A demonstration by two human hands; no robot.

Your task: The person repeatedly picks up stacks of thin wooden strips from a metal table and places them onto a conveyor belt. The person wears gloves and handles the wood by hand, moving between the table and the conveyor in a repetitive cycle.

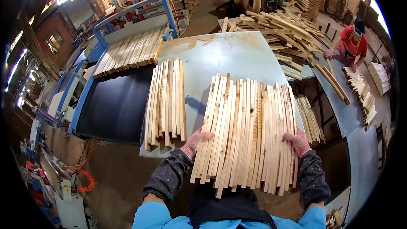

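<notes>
The wide row of long, pale, square-cut wooden sticks (243,135) lies side by side in front of you, its far part over the table and its near ends out past the table edge, above your dark apron (224,208). The near ends are uneven, a few jutting toward you. Your left hand (197,143), in a pinkish knitted glove, grasps the row's left side; your right hand (299,142), gloved alike, grasps its right side, so the sticks are squeezed between the two. You can't tell from this view whether the row's weight rests on the table or in your hands.

Under its far part is the smooth, pale grey-blue tabletop (220,53). Just left of your row, a narrower group of pale wooden sticks (165,101) lies on that top. Further left is a flat black conveyor belt (114,106) in a blue metal machine frame (99,38), with another row of wooden sticks (131,51) across its far part. Beyond the table is a loose heap of rough boards (280,27). At far right, a co-worker in a red shirt (354,40) handles wood.
</notes>
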